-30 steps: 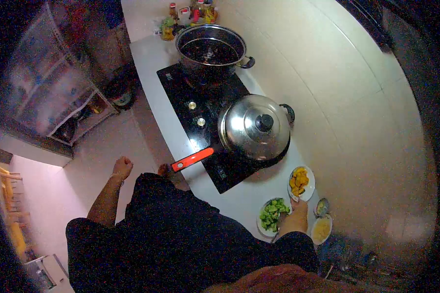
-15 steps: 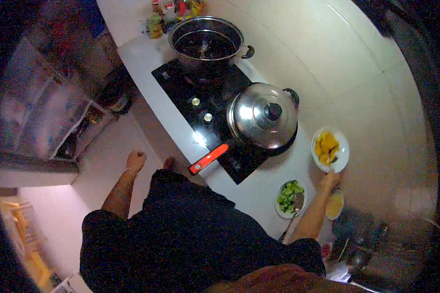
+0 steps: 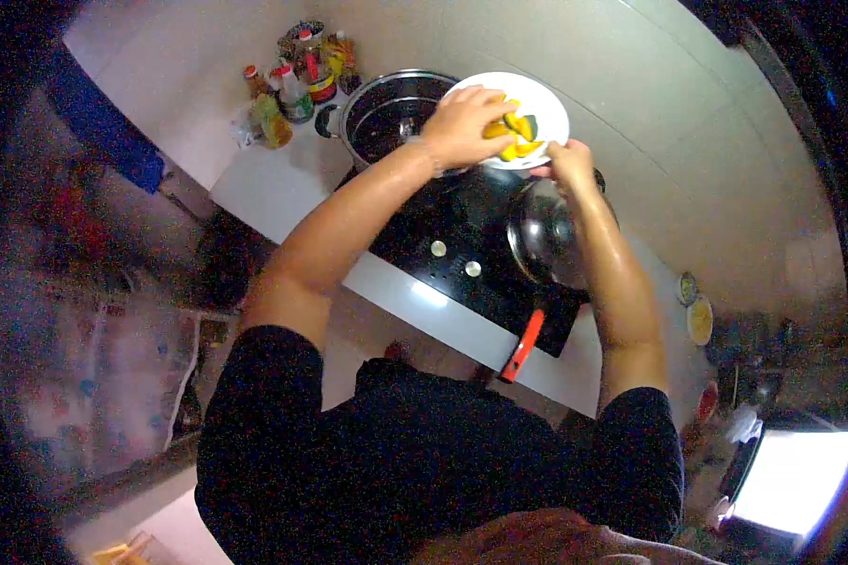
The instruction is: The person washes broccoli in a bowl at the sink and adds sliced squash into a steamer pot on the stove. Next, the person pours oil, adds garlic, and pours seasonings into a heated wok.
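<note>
At the pot's [image 3: 377, 127] edge, your right hand [image 3: 572, 162] grips the plate [image 3: 537, 97] by its rim, apparently leaving the yellow pieces [image 3: 518, 141] within reach of your left hand [image 3: 464, 128], spread open over them.

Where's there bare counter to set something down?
Roomiest: white counter patch left of the pot, between the bottles and the front edge. Only a narrow strip fronts the hob. Crowded: the pot's right, with plate, left hand and right hand. Right of the hob, the right forearm hides most counter.
</note>
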`<state>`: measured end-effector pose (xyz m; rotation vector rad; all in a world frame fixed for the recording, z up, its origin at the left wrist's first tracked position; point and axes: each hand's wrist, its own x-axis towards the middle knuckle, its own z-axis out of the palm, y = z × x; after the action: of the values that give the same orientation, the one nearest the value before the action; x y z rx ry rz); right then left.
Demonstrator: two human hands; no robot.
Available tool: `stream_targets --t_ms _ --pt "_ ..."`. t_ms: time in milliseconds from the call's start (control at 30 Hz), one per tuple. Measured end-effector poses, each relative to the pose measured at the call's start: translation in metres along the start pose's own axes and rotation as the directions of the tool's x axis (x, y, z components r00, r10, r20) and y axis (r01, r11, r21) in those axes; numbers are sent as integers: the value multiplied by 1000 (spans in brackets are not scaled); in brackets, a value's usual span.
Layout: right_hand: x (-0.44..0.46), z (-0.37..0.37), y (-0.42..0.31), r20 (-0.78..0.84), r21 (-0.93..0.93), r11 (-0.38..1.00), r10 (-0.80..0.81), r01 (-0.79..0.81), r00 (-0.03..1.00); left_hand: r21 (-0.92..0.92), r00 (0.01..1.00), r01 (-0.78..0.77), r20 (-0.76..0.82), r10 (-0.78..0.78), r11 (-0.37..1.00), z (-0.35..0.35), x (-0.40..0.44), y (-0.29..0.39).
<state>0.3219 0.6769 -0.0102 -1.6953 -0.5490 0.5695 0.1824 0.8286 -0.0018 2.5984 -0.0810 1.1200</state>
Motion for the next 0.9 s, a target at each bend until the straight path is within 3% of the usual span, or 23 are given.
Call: stream_targets --t_ms 33,100,133,267,333,433,667,767,833,900 --pt "5 23 -1 -33 64 998 15 -12 999 98 992 17 122 -29 995 7 3 -9" --pt "12 39 8 -73 -37 999 -7 4 997 248 938 32 328 -115 968 33 0 -17" --pt "21 49 10 -56 -74 997 -25 21 998 217 960 25 266 -84 976 39 -4 -30" --pt "54 61 37 -113 -235 972 -18 -9 993 168 919 94 365 -151 981 66 -18 -71" --pt "69 63 36 -113 -363 930 -109 61 988 265 904 77 388 -179 961 61 -18 -87" --pt "48 51 18 -171 -361 932 -83 16 982 397 832 52 491 -260 917 56 -27 -84" --pt "30 34 0 -153 -650 756 -228 76 962 509 864 -77 464 -198 857 55 -37 -100" --pt "25 37 -8 -156 -757 649 -295 78 942 308 957 -42 286 -50 950 42 -29 -88" --pt "19 43 -12 -161 -778 625 -292 60 943 196 982 -146 148 118 970 52 -23 -86" --pt "16 43 -13 -146 -781 621 -281 64 949 267 925 -117 379 7 957 56 -22 -85"
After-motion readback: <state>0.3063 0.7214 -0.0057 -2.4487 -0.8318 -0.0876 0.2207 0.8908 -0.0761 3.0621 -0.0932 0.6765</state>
